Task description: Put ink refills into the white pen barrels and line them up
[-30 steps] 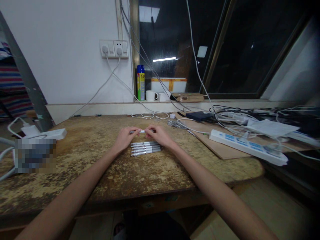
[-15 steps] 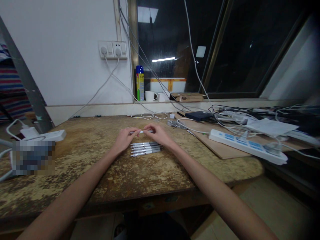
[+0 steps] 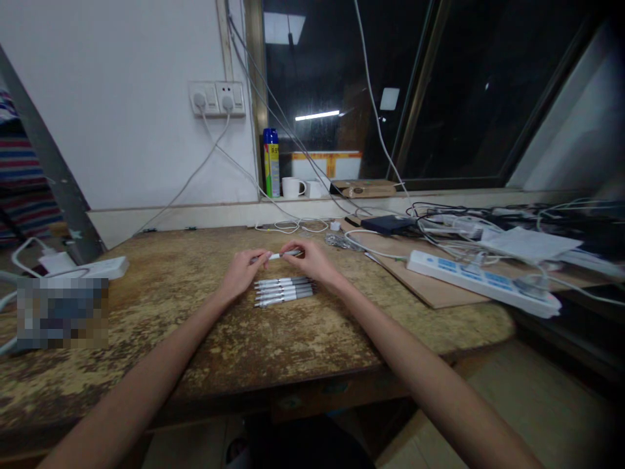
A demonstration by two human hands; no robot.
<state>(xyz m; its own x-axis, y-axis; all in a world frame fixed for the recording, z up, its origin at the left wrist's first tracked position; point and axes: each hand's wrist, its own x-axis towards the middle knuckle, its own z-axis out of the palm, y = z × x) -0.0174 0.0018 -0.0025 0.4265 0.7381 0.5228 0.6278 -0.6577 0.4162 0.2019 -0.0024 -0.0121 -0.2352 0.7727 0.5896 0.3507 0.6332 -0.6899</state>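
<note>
A white pen [image 3: 278, 255] is held level just above the worn wooden table [image 3: 195, 312]. My left hand [image 3: 243, 270] pinches its left end and my right hand [image 3: 312, 260] pinches its right end, fingers closed on it. Right below my hands, several more white and grey pens [image 3: 283, 290] lie side by side in a neat row on the table.
A white power strip [image 3: 481, 284] rests on a board at the right among tangled cables. Another power strip [image 3: 100, 267] lies at the left. On the sill stand a spray can [image 3: 271, 163] and a white mug [image 3: 291, 187]. Wall sockets [image 3: 217, 99] hang above.
The pen between my hands has tilted slightly, its right end a little higher. My hands have stayed almost in place above the row of pens.
</note>
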